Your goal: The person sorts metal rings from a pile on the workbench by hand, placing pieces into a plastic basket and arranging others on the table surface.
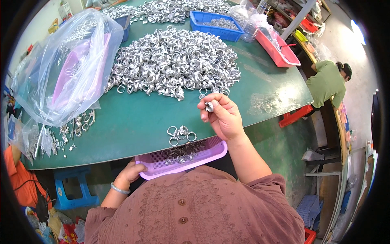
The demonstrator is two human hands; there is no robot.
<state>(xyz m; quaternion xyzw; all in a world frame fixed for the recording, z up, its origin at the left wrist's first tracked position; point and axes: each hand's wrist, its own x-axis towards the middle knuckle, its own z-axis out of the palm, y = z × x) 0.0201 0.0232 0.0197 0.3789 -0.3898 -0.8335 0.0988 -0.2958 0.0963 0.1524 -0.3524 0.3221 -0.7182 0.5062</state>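
Pinched between the thumb and fingers of my right hand (pixel 224 116) is a small silver-coloured metal ring (pixel 209 107), raised over the table in front of the big heap. My left hand (pixel 132 171) grips the left end of a purple plastic basket (pixel 221 149), thumb over its rim. Several metal rings lie in the basket, which sits at the table's near edge, partly under it. A few loose rings (pixel 182 131) rest on the green tabletop just beyond the basket. Farther back spreads a large pile of silver rings (pixel 174 61).
A clear plastic bag (pixel 87 77) covers a pink tray at left, with small metal parts (pixel 83 122) beside it. A blue bin (pixel 215 25) and a red bin (pixel 278 51) stand behind the pile. Another person (pixel 327 83) sits at right; an orange sleeve (pixel 18 179) shows at left.
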